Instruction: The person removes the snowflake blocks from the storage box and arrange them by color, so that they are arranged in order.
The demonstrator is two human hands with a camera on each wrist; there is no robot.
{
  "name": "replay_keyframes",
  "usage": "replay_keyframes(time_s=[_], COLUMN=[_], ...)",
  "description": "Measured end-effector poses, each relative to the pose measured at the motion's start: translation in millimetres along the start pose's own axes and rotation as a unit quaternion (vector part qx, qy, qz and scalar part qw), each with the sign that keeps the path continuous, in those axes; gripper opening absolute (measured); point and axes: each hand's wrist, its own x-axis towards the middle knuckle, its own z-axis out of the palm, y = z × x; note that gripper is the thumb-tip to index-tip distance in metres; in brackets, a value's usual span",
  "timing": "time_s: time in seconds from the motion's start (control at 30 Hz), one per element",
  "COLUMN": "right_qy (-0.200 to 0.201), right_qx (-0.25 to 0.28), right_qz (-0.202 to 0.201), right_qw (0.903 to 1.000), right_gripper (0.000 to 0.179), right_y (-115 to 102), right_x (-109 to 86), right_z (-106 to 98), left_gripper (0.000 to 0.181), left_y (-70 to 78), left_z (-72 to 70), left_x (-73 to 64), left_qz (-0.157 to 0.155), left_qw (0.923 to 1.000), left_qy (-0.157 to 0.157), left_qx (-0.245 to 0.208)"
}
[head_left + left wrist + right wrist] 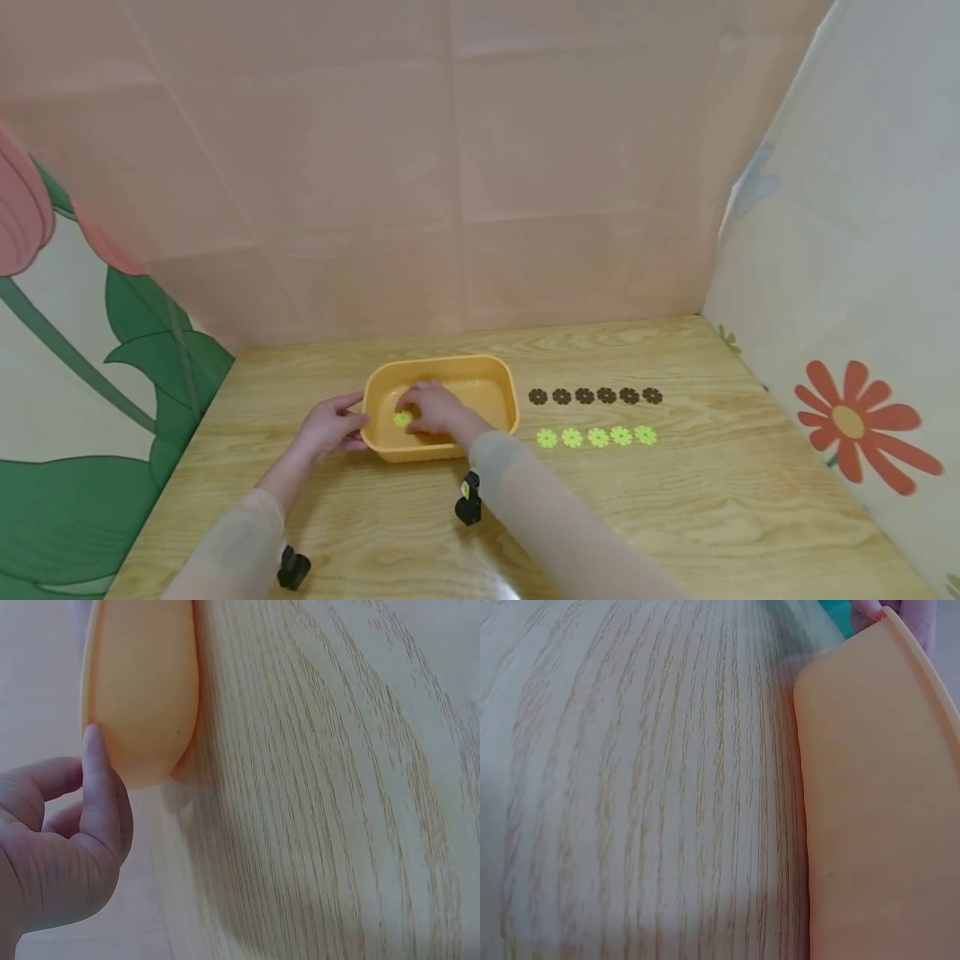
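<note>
A yellow-orange plastic basin (pixel 491 392) stands on the wooden table. My left hand (pixel 330 427) holds it at its left end; in the left wrist view the thumb (pixel 96 772) lies against the rim. Inside the basin, toward its left half, is my right hand (pixel 435 408), with its fingers bent down around a yellow-green flower-shaped piece (pixel 402 418). The piece shows between finger and thumb. In the right wrist view the basin's side wall (pixel 877 795) hides my right hand, and part of my left hand (pixel 915 619) appears at the far corner.
Right of the basin lie two rows on the table (pixel 720 500): several dark brown flower pieces (pixel 584 396) behind, several yellow-green flower pieces (pixel 597 437) in front. Pink sheeting (pixel 450 208) rises along the back edge, and a flower-printed sheet (pixel 862 275) borders the right.
</note>
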Motion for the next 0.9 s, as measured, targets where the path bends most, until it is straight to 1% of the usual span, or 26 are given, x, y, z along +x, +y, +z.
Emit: replay_keyframes(time_s=[0.13,0.23,0.37,0.57,0.7,0.9], right_qy=[-0.003,-0.005,-0.007,-0.011,-0.022,-0.038], right_qx=[0.01,0.02,0.039,0.068,0.081,0.12], right_qz=[0.01,0.015,0.017,-0.005,0.001,0.009], right_qw=[0.9999,0.9997,0.9991,0.9976,0.9965,0.992], right_gripper=[0.022,0.02,0.022,0.026,0.027,0.025], right_y=[-0.8,-1.5,-1.9,-1.7,-2.4,-0.2], right_x=[-0.2,-0.9,-1.2,-0.9,-2.8,-10.2], right_z=[0.4,-0.3,-1.3,-2.7,-5.1,-10.2], left_gripper=[0.057,0.057,0.058,0.059,0.058,0.058], left_y=[0.8,1.7,2.6,3.3,3.7,2.9], left_z=[-0.6,-0.4,-0.1,-0.6,-0.9,-0.5], left_x=[-1.4,-2.8,-3.8,-2.8,-2.1,-2.4], left_qz=[-0.003,-0.003,-0.003,-0.003,-0.005,-0.005], left_qw=[1.0,1.0,1.0,1.0,1.0,0.9999], left_qy=[0.001,-0.001,-0.003,0.0,0.001,-0.001], left_qx=[0.006,0.008,0.008,0.007,0.007,0.011])
